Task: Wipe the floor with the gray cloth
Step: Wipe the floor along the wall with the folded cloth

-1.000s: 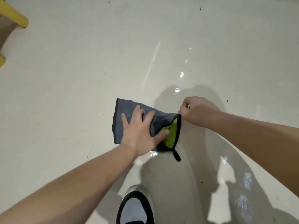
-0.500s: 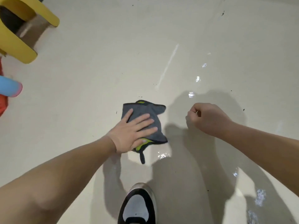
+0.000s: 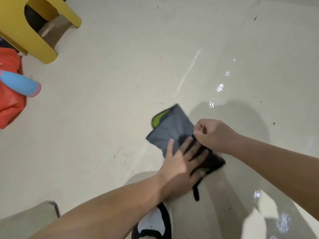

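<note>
The gray cloth (image 3: 170,131) is lying on the floor (image 3: 120,83) a bit right of centre, folded over so a lime-green underside peeks out at its far corner, and a black loop tab (image 3: 196,194) trails off its near end. The left hand (image 3: 183,163) is flat on top of it, palm down, fingers spread, so no pinch there, just pressing the cloth into the floor. The right hand (image 3: 213,134) is curled into a loose fist right at the cloth's right edge, thumb and fingertips bunched together; can't really tell if that grip actually has fabric in it or is just touching the hem. The near part of the cloth is blurry and in shadow. Floor is a glossy cream surface, with shiny patches and light reflections off to the right, a pale streak running away from the cloth, and little dark specks and scuffs scattered around. A black and white shoe (image 3: 153,223) sits just below the hands. Way off in the far left corner there's a yellow stool (image 3: 25,31), and along the left edge something orange (image 3: 10,94) with a blue and pink tube-shaped thing (image 3: 20,83) over it.
</note>
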A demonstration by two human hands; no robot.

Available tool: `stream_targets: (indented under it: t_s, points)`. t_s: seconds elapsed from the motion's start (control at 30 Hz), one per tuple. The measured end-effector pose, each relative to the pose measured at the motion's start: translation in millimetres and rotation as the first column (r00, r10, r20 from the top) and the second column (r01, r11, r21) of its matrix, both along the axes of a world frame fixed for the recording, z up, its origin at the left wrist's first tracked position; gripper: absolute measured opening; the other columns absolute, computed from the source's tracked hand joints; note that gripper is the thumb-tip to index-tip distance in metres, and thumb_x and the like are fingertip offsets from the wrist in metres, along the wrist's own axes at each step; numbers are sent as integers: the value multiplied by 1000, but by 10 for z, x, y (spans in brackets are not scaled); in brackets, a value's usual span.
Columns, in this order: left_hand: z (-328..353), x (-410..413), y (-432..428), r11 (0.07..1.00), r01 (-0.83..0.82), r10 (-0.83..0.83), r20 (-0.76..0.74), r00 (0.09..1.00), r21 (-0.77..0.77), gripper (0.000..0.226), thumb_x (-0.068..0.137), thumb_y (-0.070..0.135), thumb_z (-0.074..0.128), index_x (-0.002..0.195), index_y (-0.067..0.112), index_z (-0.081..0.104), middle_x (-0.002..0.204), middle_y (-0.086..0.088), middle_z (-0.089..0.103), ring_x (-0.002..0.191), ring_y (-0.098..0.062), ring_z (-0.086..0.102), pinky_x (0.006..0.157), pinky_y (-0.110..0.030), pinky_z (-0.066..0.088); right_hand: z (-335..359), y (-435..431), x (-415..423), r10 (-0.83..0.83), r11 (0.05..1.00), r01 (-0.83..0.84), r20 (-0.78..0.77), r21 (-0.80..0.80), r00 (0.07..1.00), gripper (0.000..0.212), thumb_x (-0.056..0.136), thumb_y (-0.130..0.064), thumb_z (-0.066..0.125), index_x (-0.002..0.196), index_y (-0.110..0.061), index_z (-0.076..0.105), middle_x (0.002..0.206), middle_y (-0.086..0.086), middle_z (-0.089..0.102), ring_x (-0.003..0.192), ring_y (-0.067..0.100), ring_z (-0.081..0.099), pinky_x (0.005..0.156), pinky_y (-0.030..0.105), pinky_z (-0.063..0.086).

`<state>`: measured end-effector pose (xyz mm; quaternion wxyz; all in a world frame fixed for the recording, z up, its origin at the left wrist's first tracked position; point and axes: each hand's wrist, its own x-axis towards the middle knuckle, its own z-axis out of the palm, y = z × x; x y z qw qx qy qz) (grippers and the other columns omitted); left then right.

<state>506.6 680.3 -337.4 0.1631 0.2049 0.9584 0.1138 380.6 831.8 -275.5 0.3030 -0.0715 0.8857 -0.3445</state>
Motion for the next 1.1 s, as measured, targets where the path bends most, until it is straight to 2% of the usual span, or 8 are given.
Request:
stream_targets:
  t_s: [0.07, 0.13, 0.23, 0.4, 0.5, 0.8, 0.97, 1.1]
  points:
    - [62, -127, -58, 977, 107, -94, -73, 993, 184, 56, 105, 55, 48, 153, 27, 54, 168, -3, 39, 160, -24, 20, 119, -68, 16, -5, 80, -15, 56, 998, -55, -35, 42, 998, 12, 92, -22, 60, 83, -18, 67, 77, -9, 62, 75, 13, 56, 67, 25, 44]
    - [94, -349, -286, 961, -1, 35, -118, 992, 276, 47, 100, 43, 58, 141, 22, 63, 159, -5, 51, 151, -24, 39, 106, -58, 36, 12, 212, -43, 49, 997, -45, -49, 70, 998, 14, 92, -20, 59, 83, -16, 68, 78, -9, 63, 73, 10, 56, 63, 22, 42]
    - [178, -640, -707, 956, -261, 284, -194, 939, 136, 49, 95, 48, 55, 136, 22, 64, 153, -15, 50, 137, -35, 43, 99, -60, 43, 32, 395, -45, 11, 995, -8, -32, 101, 999, 14, 91, -17, 57, 83, -10, 67, 75, -8, 64, 69, 12, 57, 59, 25, 44]
    - [207, -568, -258, 976, -215, 216, 10, 976, -27, 78, 97, 73, 37, 164, 35, 28, 176, -14, 5, 158, -41, 3, 125, -61, 12, 12, 522, 17, 25, 990, -15, -66, 144, 998, 16, 92, -20, 58, 82, -9, 67, 80, 0, 67, 76, 20, 61, 61, 26, 45]
    - [15, -302, 128, 963, -211, 225, 73, 972, -166, 91, 92, 82, 25, 167, 36, 0, 174, -12, -20, 155, -46, -27, 123, -67, -13, 16, 580, 104, 23, 991, -12, -75, 132, 997, 15, 93, -19, 59, 82, -13, 67, 79, -3, 65, 72, 16, 59, 60, 25, 44]
    - [221, 386, 344, 933, 202, -120, 273, 955, -296, 97, 92, 87, 23, 165, 35, -14, 170, -9, -32, 149, -46, -38, 122, -68, -15, 108, 470, 275, 121, 983, -112, -56, 143, 991, 16, 94, -28, 59, 87, -14, 64, 88, 0, 67, 86, 25, 61, 71, 33, 43]
    - [339, 706, 327, 921, 181, -84, 276, 957, -344, 103, 91, 85, 37, 167, 32, -9, 172, -15, -24, 154, -46, -29, 123, -63, -15, 322, 62, 250, 151, 988, -152, 69, 15, 986, 24, 94, -24, 58, 92, 0, 61, 75, 8, 59, 57, 24, 48, 54, 28, 40]
    - [281, 656, 77, 897, 252, -169, 244, 955, -363, 91, 99, 77, 35, 167, 35, -8, 174, -14, -18, 157, -43, -24, 125, -59, -12, 349, -149, 397, 232, 971, -235, 50, 46, 971, 19, 95, -26, 57, 93, -8, 63, 80, 4, 62, 62, 16, 51, 54, 26, 37]
